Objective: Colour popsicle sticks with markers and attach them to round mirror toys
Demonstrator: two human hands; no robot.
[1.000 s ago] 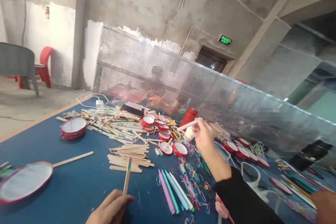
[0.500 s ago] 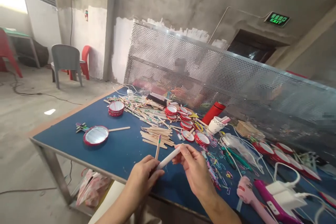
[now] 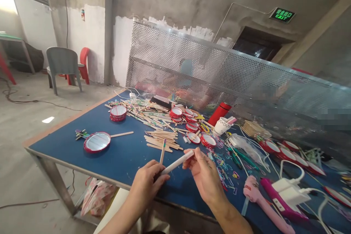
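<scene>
My left hand [image 3: 149,181] is closed around the near end of a white marker pen [image 3: 177,163] and a wooden craft stick [image 3: 162,151]. The stick stands up from the fist, its upper tip coloured green and purple. At the pen's far end, my right hand [image 3: 206,170] has thumb and fingers pinched together; the exact contact is partly hidden. Just beyond both hands lies a pile of plain craft sticks [image 3: 161,139] on the blue table [image 3: 120,164].
Left of the hands lies a red-rimmed round disc [image 3: 97,142] with sticks. More discs [image 3: 208,140], a red bottle [image 3: 219,113], a paper cup [image 3: 222,126], and scattered colourful clips [image 3: 226,172] spread rightward. A pink glue gun [image 3: 264,199] and a power strip [image 3: 282,201] lie at right.
The view has shifted slightly, so the scene sits a little further left. Slightly more of the pen's far end shows beside my right fingertips. Both hands stay close together.
</scene>
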